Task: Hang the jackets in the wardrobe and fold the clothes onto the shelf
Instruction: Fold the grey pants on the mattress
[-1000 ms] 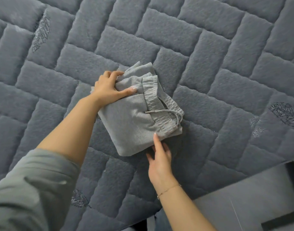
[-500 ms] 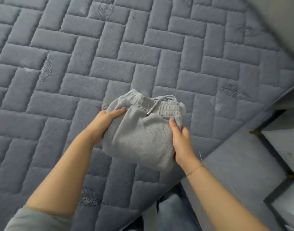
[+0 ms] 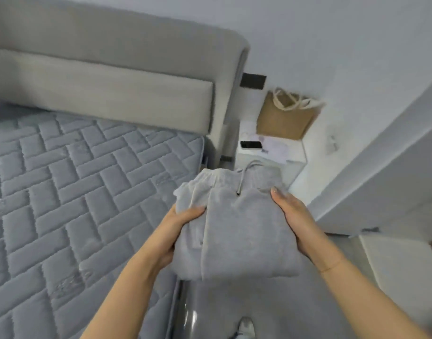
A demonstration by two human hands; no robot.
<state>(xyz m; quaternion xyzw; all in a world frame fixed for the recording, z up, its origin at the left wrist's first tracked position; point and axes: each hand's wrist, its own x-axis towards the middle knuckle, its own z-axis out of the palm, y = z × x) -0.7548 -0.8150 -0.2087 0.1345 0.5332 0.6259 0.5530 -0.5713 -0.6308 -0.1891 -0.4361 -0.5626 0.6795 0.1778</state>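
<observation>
A folded pair of light grey sweatpants, with an elastic waistband and a drawstring at the top, is held up in the air beside the bed. My left hand grips its left edge, thumb on top and fingers underneath. My right hand grips its right edge the same way, and a thin bracelet sits on that wrist. The bundle hangs over the floor at the bed's right side. No wardrobe shelf is plainly in view.
The bed with its grey quilted cover and beige headboard fills the left. A white nightstand carries a phone and a brown tote bag. A pale door or panel stands at right. Grey floor lies below.
Both hands have lifted the folded sweatpants off the bed and carried them to the right, past the bed's edge. The view has turned toward the headboard and nightstand.
</observation>
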